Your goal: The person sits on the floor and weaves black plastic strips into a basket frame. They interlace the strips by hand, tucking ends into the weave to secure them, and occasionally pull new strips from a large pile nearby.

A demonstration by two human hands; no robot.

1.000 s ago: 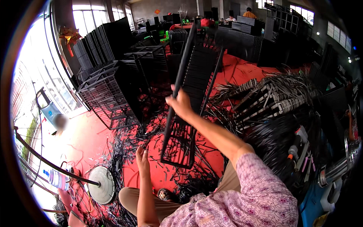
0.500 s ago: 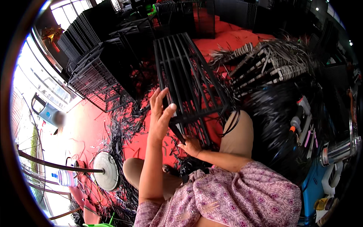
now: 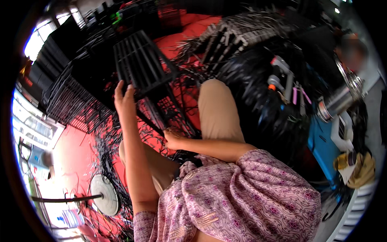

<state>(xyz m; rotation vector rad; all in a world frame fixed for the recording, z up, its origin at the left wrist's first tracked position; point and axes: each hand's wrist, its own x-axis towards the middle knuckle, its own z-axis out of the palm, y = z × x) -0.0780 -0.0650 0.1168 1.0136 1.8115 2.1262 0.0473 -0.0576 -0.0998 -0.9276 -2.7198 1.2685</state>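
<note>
A black slatted furniture frame [image 3: 139, 60] stands tilted in front of my knees, its bars running away from me. At its near left edge is my left hand [image 3: 125, 101], fingers stretched upward; whether it touches the frame is hard to tell. Lower down, my right hand [image 3: 173, 139] is closed round the near end of a dark bar that slants up to the frame. Its fingertips are partly hidden. Loose black strips [image 3: 107, 147] lie on the red floor to the left of my legs.
More black frames [image 3: 74, 94] are stacked at left. A grey woven bundle [image 3: 238, 34] lies beyond my knee. At right are a grey and orange power tool [image 3: 274, 80], pink-handled pliers [image 3: 298, 94], a metal cylinder [image 3: 336, 105] and a blue surface [image 3: 322, 147]. A round fan base [image 3: 105, 195] stands lower left.
My view has swung right, so the scene sits further left. My left hand stays by the frame's edge with its fingers up. The right hand keeps its hold on the bar.
</note>
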